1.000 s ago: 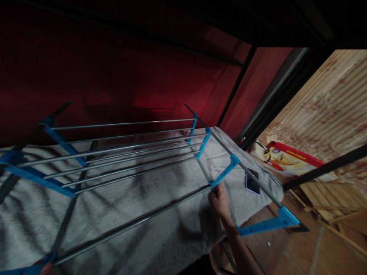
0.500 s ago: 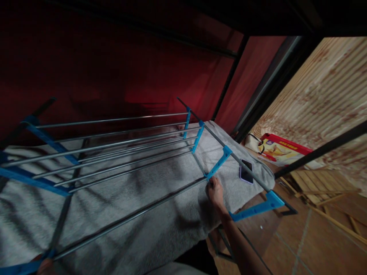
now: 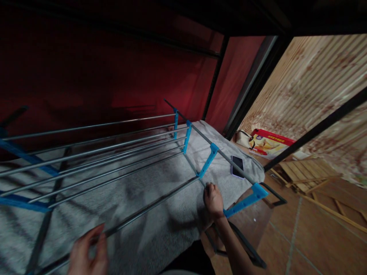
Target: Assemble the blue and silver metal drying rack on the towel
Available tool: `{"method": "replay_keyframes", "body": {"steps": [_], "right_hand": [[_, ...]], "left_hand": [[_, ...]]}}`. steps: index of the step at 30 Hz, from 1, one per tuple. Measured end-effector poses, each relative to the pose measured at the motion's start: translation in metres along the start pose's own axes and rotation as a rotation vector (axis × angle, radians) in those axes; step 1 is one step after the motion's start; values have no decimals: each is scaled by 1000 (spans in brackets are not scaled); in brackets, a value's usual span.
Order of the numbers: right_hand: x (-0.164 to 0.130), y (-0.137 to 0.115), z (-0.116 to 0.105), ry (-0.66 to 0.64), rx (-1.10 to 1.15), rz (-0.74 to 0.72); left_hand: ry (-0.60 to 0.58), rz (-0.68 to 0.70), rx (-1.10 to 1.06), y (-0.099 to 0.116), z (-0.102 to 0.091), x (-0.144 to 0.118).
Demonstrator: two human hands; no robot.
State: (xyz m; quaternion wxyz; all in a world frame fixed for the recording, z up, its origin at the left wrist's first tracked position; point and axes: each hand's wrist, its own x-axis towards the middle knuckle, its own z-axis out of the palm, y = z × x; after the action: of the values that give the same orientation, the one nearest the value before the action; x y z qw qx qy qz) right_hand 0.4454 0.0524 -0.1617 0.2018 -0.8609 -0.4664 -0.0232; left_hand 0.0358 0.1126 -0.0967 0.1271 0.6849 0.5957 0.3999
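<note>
A metal clothes-drying rack with grey steel rods and bright blue plastic brackets (image 3: 114,152) is seen standing over a bed covered by a pale grey fleecy blanket (image 3: 160,217). The rack's nearest grey rod (image 3: 149,206) is gripped at both ends. The right hand (image 3: 213,199) is placed at the rod's right end, close to the bed's right edge, just below a blue bracket (image 3: 205,166); its fingers are curled shut around the rod or the joint there, though the exact contact is hidden by the knuckles. The left hand (image 3: 87,254) is found near the bottom left of the view, toward the bed's near edge, with its fingers (image 3: 99,236) bent loosely about the same rod, not fully closed.

The rod's long axis is laid diagonally, running from the left hand low on the left up to the right hand, so both hands are set on one line and neither is notably nearer to it.

A dark phone in a lilac case (image 3: 237,166) is left on the blanket near the bed's right edge, beyond the right hand. A red and yellow carton (image 3: 271,143) is seen further right, and wooden slats (image 3: 309,173) are lying on the tiled floor.
</note>
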Motion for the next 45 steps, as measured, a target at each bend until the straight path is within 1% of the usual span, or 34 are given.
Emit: {"method": "replay_keyframes", "body": {"steps": [1,3,6,8,10,11,13,15,17,21,26,35,40,45], "right_hand": [[2,-1,-1,-9,-3,-2],[4,-3,-3,-10,-1,1],[5,-6,-4,-15,-30,10],[4,-9,-5,-30,-72,7],[4,-11,-7,-51,-110,-5],[4,-12,-8,-60,-120,-11],[5,-14,-9,-79,-134,-17],[6,-15,-11,-99,-145,-14],[6,-16,-11,-118,-152,-12],[4,-18,-8,-129,-137,-28],[3,-20,-7,-98,-67,-23],[5,-20,-8,-95,21,14],[6,-25,-11,-109,-29,8],[9,-25,-21,-137,-95,-36]], "left_hand": [[-31,27,-61,9,22,11],[-171,115,-209,38,72,38],[-369,224,-333,97,151,73],[-514,274,-364,136,197,84],[-704,329,-370,165,233,87],[-783,335,-358,175,246,87],[-886,342,-337,188,264,84],[-926,337,-317,192,274,81],[-941,324,-297,191,277,78],[-944,301,-280,187,274,76],[-942,287,-267,188,267,74],[-929,285,-250,188,269,70],[-929,290,-251,184,268,70],[-948,324,-264,183,271,74]]}}
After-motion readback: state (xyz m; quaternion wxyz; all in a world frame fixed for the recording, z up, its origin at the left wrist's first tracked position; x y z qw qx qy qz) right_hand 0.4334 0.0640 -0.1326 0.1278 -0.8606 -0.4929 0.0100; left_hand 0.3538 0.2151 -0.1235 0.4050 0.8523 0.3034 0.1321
